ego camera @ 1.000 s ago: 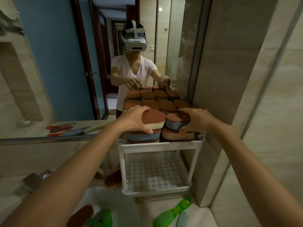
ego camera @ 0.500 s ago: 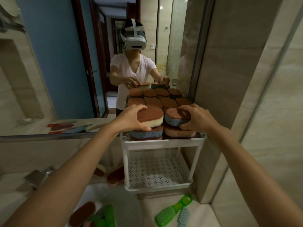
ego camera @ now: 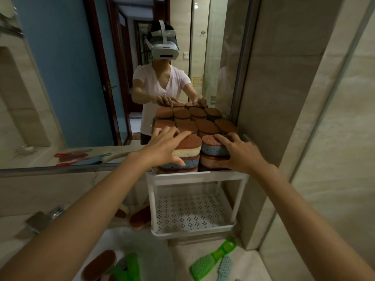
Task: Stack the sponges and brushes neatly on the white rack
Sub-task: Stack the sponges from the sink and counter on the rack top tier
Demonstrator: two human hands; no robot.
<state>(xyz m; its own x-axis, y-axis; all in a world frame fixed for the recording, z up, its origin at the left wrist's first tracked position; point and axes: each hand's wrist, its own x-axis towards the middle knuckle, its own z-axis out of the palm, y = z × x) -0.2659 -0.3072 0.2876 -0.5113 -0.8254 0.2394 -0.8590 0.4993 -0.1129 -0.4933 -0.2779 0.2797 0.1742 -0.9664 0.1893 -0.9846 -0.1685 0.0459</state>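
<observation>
The white rack [ego camera: 194, 175] stands against a mirror. Its top shelf holds stacks of brown-topped sponges. My left hand [ego camera: 162, 148] lies over a yellow sponge [ego camera: 189, 152] on the front left stack, fingers spread on top and thumb against the stack's front. My right hand [ego camera: 241, 153] grips a blue sponge [ego camera: 213, 149] on the front right stack, fingertips on top and thumb on the pink sponge [ego camera: 209, 160] below. The lower perforated shelf [ego camera: 192, 211] holds nothing. A green brush [ego camera: 211, 258] and a pale blue brush [ego camera: 224, 267] lie on the counter in front.
Loose sponges [ego camera: 140, 218] lie left of the rack, and another sponge [ego camera: 99, 264] lies beside a second green brush [ego camera: 132, 266] at the bottom left. A tiled wall [ego camera: 274, 118] stands close on the right. The mirror [ego camera: 60, 78] reflects a person wearing a headset. A metal tap [ego camera: 44, 218] sits at the left.
Both hands have set their sponges down onto the front stacks. My left fingers have spread flatter over the yellow sponge, and the thumb has slid lower.
</observation>
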